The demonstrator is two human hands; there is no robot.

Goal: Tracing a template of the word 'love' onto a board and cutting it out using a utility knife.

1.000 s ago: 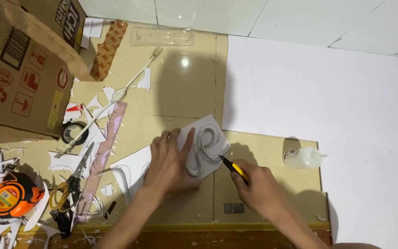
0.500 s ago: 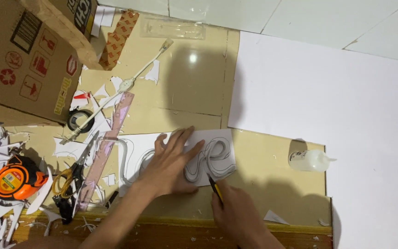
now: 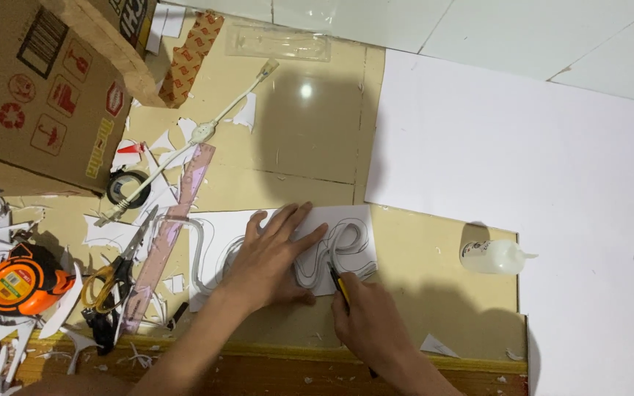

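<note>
Left hand [image 3: 269, 257] flat on white sheet [image 3: 346, 220]; right hand [image 3: 372, 323] grips knife [image 3: 339, 284] (brown box [image 3: 31, 95] upper left).

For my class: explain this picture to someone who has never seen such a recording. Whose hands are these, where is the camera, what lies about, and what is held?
The single view comes from a camera worn on a person's head, looking down at their own two bare hands. The left hand presses flat on a white sheet with drawn curved outlines, lying on a tan board. The right hand grips a thin yellow-and-black tool, probably a craft knife, its tip at the sheet. To the left lie scissors, an orange tape measure, a pinkish ruler, a roll of black tape, a white cable and paper scraps. A cardboard box stands upper left; a small clear bottle lies to the right.
</note>
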